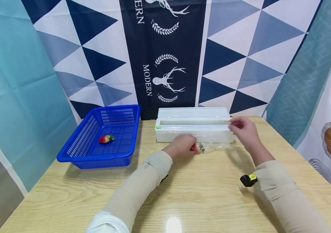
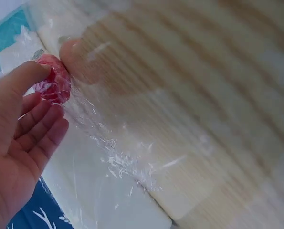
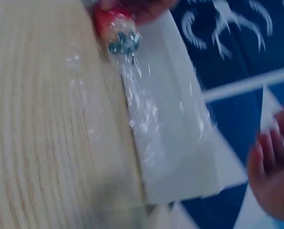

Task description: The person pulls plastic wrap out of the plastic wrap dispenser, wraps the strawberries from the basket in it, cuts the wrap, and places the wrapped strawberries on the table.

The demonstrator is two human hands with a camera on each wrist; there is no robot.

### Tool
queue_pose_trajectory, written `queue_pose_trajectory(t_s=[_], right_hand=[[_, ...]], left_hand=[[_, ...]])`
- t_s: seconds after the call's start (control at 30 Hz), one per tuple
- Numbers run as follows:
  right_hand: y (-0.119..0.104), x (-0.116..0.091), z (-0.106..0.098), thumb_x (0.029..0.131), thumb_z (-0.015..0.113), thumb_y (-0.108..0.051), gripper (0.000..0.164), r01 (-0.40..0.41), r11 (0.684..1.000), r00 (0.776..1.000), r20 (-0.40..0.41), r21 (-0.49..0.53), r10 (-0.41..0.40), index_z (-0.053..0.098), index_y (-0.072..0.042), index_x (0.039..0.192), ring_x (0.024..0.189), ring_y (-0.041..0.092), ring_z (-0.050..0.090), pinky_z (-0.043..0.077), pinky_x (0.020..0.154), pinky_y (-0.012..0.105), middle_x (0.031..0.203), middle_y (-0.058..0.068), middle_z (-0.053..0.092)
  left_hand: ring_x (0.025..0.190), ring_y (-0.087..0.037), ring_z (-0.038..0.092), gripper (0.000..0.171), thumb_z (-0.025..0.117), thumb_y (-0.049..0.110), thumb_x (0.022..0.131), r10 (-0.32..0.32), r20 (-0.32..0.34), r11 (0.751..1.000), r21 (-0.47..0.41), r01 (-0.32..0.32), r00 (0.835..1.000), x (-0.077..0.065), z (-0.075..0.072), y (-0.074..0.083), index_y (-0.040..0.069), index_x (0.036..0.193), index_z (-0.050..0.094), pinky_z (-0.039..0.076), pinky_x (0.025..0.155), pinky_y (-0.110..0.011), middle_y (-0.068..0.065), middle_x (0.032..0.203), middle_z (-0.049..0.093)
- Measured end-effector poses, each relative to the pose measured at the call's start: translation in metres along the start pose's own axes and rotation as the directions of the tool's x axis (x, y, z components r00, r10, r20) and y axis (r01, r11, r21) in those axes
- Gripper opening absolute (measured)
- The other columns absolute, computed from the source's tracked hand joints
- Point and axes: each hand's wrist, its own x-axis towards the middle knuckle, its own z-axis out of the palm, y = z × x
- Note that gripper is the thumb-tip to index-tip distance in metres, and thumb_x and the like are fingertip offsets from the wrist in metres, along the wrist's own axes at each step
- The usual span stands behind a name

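A red strawberry (image 1: 198, 148) with a green leafy top is pinched between the thumb and fingers of my left hand (image 1: 182, 144). Clear cling film (image 3: 146, 114) clings around the berry and trails from it along the front of the box. In the left wrist view, my thumb presses on the film-covered strawberry (image 2: 60, 88). Behind it stands the white cling film box (image 1: 194, 136), lid raised. My right hand (image 1: 247, 131) hovers by the box's right end, fingers loosely bent; the right wrist view shows nothing between them, though they are blurred.
A blue plastic basket (image 1: 124, 157) stands at the left of the wooden table (image 1: 200, 194), with another strawberry (image 1: 105, 138) inside. A small green slider (image 1: 158, 127) sits at the box's left end. Patterned cloth (image 1: 226, 58) hangs behind the table.
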Motion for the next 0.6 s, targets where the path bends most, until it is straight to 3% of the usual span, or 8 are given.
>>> queue_pose_trajectory(t_s=[0.03,0.1,0.2,0.27,0.37,0.6], right_hand=[[-0.005,-0.003,0.004,0.092,0.063,-0.002,0.019,0.090,0.995,0.993,0.085,-0.052,-0.085,0.061,0.007,0.108,0.078,0.006,0.054,0.049,0.065,0.018,0.095,0.007,0.062],[-0.014,-0.008,0.014,0.088,0.066,0.001,0.012,0.266,0.953,0.938,0.266,-0.145,-0.222,0.066,0.004,0.099,0.075,0.009,0.056,0.050,0.065,0.023,0.088,0.008,0.065],[-0.023,-0.018,0.031,0.082,0.072,0.000,0.011,0.445,0.864,0.828,0.475,-0.237,-0.296,0.069,-0.001,0.093,0.076,0.015,0.058,0.051,0.068,0.030,0.086,0.003,0.065],[-0.023,-0.025,0.041,0.080,0.073,0.000,0.014,0.513,0.812,0.780,0.546,-0.278,-0.306,0.069,-0.002,0.093,0.078,0.019,0.059,0.051,0.069,0.034,0.087,0.003,0.065],[-0.020,-0.034,0.052,0.077,0.076,-0.003,0.020,0.557,0.770,0.745,0.598,-0.312,-0.297,0.068,-0.003,0.096,0.082,0.023,0.062,0.053,0.072,0.037,0.091,0.004,0.065],[-0.025,-0.058,0.066,0.075,0.083,-0.013,0.037,0.633,0.708,0.691,0.642,-0.314,-0.332,0.066,-0.003,0.106,0.089,0.021,0.061,0.052,0.077,0.039,0.100,0.005,0.063]], left_hand=[[0.071,-0.011,0.051,0.025,0.076,0.034,0.084,0.004,-0.003,1.000,0.001,-0.004,1.000,-0.001,-0.001,0.001,0.015,0.083,0.059,0.043,0.065,-0.023,0.006,0.076,0.052],[0.072,-0.010,0.052,0.025,0.078,0.033,0.082,0.012,-0.003,1.000,-0.003,-0.012,1.000,-0.004,-0.003,0.005,0.015,0.085,0.061,0.044,0.066,-0.023,0.007,0.077,0.053],[0.071,-0.009,0.052,0.025,0.080,0.033,0.080,0.027,0.014,0.999,-0.029,-0.026,1.000,-0.009,-0.004,0.011,0.015,0.085,0.063,0.044,0.064,-0.021,0.008,0.075,0.055],[0.070,-0.008,0.052,0.025,0.079,0.033,0.081,0.025,0.041,0.997,-0.068,-0.022,0.999,-0.013,-0.005,0.015,0.015,0.086,0.063,0.043,0.062,-0.020,0.008,0.073,0.056],[0.070,-0.007,0.050,0.025,0.079,0.035,0.082,0.027,0.061,0.996,-0.092,-0.022,0.998,-0.022,-0.005,0.017,0.016,0.084,0.062,0.041,0.060,-0.019,0.009,0.073,0.054],[0.068,-0.008,0.048,0.029,0.080,0.039,0.080,0.002,0.029,0.998,-0.065,0.000,1.000,-0.055,-0.007,0.023,0.014,0.091,0.069,0.041,0.059,-0.020,0.005,0.080,0.049]])
